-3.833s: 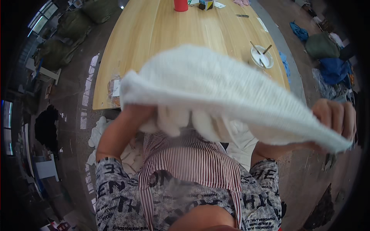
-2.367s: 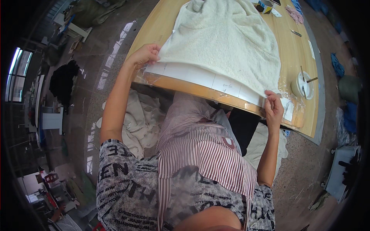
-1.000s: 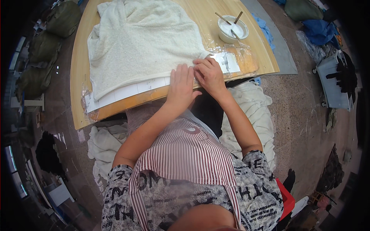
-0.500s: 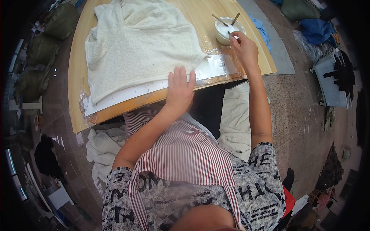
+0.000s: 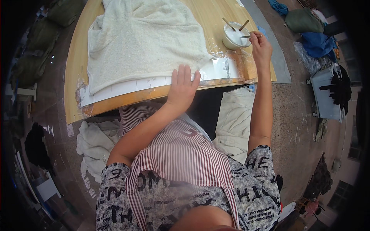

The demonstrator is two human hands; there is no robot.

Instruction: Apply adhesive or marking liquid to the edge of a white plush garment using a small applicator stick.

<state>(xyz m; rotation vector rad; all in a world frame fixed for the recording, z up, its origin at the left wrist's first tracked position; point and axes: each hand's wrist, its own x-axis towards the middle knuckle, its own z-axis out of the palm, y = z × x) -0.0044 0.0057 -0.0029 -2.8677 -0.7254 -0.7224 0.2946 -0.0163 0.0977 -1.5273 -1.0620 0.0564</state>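
A cream fleecy garment [image 5: 146,46] is spread over the wooden table [image 5: 212,19]. Its lower edge rests on a white paper strip [image 5: 127,87] along the table's near side. My left hand [image 5: 182,88] lies flat with fingers stretched out, fingertips on the garment's edge and the strip. At the table's right, a white tub [image 5: 233,44] contains white paste and two upright sticks [image 5: 228,24]. My right hand [image 5: 262,50] pinches a thin, slim-bladed tool [image 5: 245,37], which reaches over the tub's right rim. Whether its tip touches the paste is unclear.
Clear film or tape and white smears cover the table's front corners. More cream cloth [image 5: 235,119] hangs or lies below the front edge, on both sides of my apron. On the right stand a wheeled white bin [image 5: 327,92] with dark cloth and a blue bundle [image 5: 318,42].
My right hand has shifted right and turned, and the tool now shows lying almost level across the tub's rim. My left hand stays on the garment's edge. The whole view has shifted slightly.
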